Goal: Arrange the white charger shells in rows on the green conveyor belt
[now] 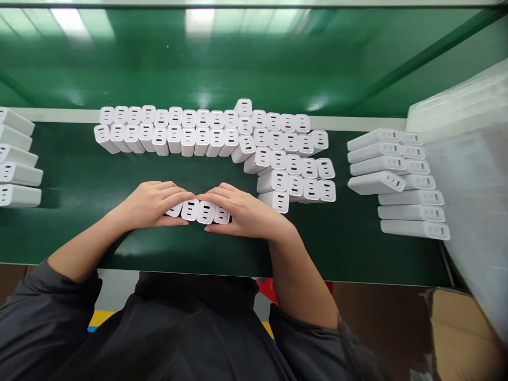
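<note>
Several white chargers (205, 212) with port slots on their top faces stand side by side in a short row near the front of the green table (159, 254). My left hand (156, 205) grips the left end of this row, its fingers over the back and thumb along the front. From the other end my right hand (238, 210) clasps the same row in the same way. Parts of the outer chargers are hidden under the fingers. Behind my hands, two long lines of similar chargers (201, 138) stand upright along the table's back.
A staggered block of chargers (294, 164) stands right of centre. Stacked chargers lie at the far right (410, 212) and far left (19, 174). A green panel (238, 58) rises behind. Translucent plastic sheeting (468, 137) and a cardboard box (464, 333) are at the right.
</note>
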Demonstrator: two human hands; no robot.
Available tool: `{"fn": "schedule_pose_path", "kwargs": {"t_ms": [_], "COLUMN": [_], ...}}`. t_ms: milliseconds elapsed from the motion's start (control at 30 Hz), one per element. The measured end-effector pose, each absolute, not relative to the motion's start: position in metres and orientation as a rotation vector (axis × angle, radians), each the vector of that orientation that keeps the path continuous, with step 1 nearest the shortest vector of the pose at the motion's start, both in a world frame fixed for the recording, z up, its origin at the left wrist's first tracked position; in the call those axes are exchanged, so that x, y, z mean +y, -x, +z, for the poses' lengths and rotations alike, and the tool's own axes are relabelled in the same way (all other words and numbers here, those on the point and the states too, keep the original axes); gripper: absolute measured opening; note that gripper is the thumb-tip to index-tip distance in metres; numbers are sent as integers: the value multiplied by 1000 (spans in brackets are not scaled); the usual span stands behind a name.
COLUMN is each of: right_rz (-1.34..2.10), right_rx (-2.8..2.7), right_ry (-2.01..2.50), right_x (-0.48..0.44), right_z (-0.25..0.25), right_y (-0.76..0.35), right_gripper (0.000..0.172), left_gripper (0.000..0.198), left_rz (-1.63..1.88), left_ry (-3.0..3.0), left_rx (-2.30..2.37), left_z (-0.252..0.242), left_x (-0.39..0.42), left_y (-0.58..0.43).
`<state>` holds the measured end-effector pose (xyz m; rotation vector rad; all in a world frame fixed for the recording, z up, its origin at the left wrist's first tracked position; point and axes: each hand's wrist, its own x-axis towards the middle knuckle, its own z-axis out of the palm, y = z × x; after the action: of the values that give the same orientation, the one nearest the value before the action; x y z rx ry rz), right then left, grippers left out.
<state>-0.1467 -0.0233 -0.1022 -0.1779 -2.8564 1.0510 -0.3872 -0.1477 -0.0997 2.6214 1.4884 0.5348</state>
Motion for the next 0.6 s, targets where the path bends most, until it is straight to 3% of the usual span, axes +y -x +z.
{"fn": "schedule_pose_path", "kwargs": {"t_ms": [367, 600], "right_rz": [966, 990], "right_rx": [-2867, -2892], "right_ry": [178, 203], "right_x": [-24, -24], "right_z": [-104, -103], "right_y": [147, 147], "right_gripper": [48, 52], "left_gripper": [51, 63], "left_rz": [460, 818], "left_ry": [-2375, -1707], "left_rx": [1567, 1334], "left_z": [-95, -83], "left_x": [-155, -152], "left_y": [378, 391]}}
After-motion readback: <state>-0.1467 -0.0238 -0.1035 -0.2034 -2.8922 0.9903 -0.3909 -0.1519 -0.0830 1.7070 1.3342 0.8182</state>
